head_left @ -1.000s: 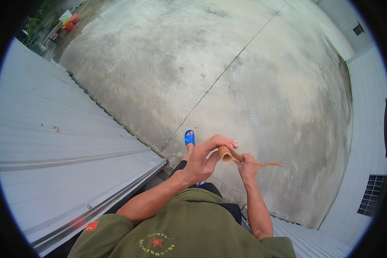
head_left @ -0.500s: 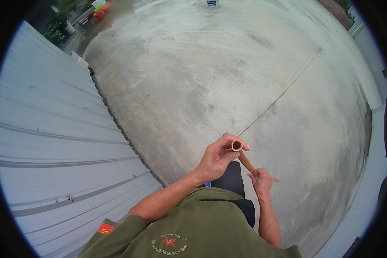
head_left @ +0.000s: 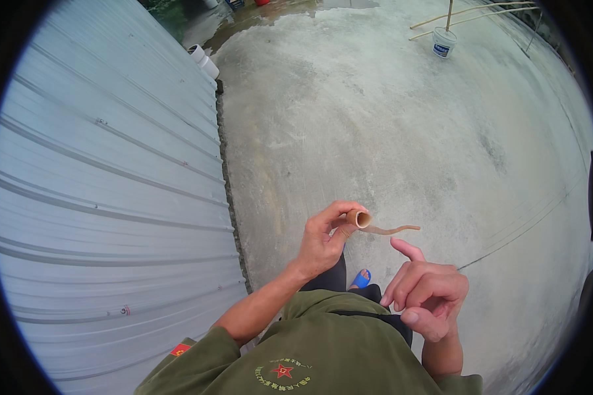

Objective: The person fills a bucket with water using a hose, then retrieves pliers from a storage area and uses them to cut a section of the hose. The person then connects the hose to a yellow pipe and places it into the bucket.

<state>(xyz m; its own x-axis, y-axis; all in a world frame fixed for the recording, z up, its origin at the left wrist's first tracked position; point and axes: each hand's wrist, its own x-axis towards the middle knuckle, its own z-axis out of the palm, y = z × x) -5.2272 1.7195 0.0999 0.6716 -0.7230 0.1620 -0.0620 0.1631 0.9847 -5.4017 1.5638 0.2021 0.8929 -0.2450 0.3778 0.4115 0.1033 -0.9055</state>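
My left hand (head_left: 321,242) grips a short, brown, hollow tube (head_left: 353,217) at its wide open end, which faces up toward me. A thin, crooked brown stem (head_left: 402,230) reaches out from behind the tube to the right. My right hand (head_left: 428,293) is below and right of the stem, holding nothing, its index finger raised and apart and the other fingers loosely curled. Both hands are in front of my olive shirt (head_left: 329,349).
A corrugated metal sheet wall (head_left: 105,217) runs along my left beside the concrete ground (head_left: 389,118). Ahead are a white bucket (head_left: 444,46) with an upright stick, long pale poles (head_left: 481,10), white containers (head_left: 204,62) and a red bucket (head_left: 262,2). My blue sandal (head_left: 361,278) shows below.
My right hand has let go of the stem and moved back toward me, fingers loosened. The view has swung, bringing the bucket with poles into sight ahead and more metal wall at left.
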